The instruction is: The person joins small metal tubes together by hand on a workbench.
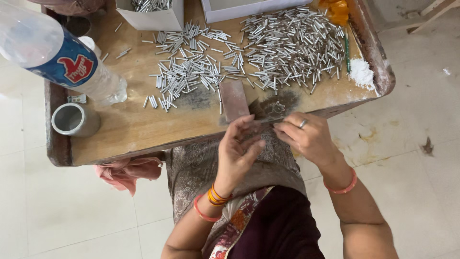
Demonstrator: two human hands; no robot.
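Observation:
My left hand [239,151] is raised over my lap just below the table's front edge, fingers curled, thumb and fingertips pinched on something small that I cannot make out. My right hand [306,136], with a ring on one finger, meets it from the right with fingertips pinched together at the same spot. Directly beyond the hands lies a flat reddish-brown block [233,98] on the wooden table [129,132]. Farther back, several short silvery metal tubes [282,45] lie in two loose heaps [187,72].
A clear plastic bottle with a blue label [57,52] lies at the left, with a grey metal cup [72,120] below it. White cardboard boxes [153,17] stand at the back. White powder [360,72] sits at the right edge; a pink cloth [127,172] hangs under the table.

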